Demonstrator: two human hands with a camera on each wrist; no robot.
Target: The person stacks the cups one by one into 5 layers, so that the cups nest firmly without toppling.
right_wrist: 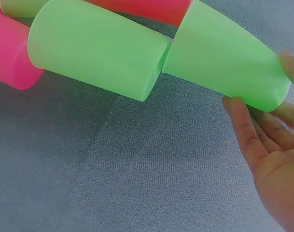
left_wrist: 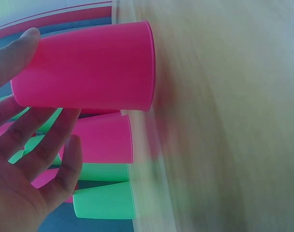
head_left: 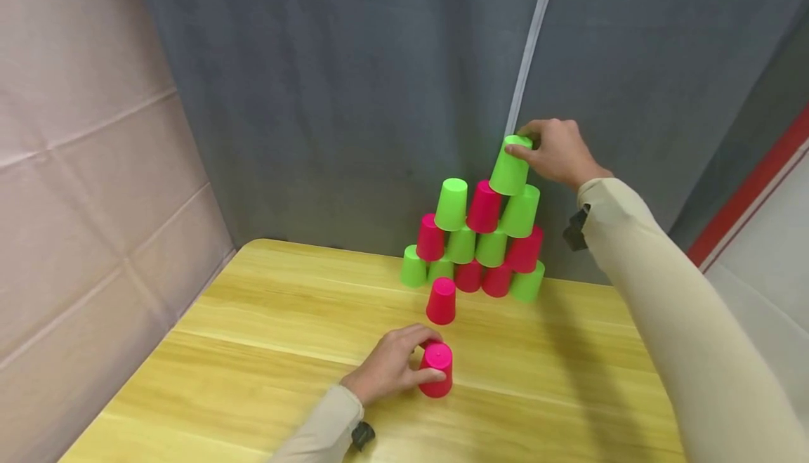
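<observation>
Head view: right hand grips the top green cup at the pyramid peak, upper centre-right. Left hand holds a pink cup inverted on the table, lower centre. Left wrist view alone shows its rim on the wood.

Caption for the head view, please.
Right hand holds a green cup atop the pyramid; left hand grips a pink cup.

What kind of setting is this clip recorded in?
Probably a curtained-off recording booth, not a home: a plain wooden table pushed against a grey curtain, a padded beige wall at left, and only plastic cups stacked on it.
</observation>
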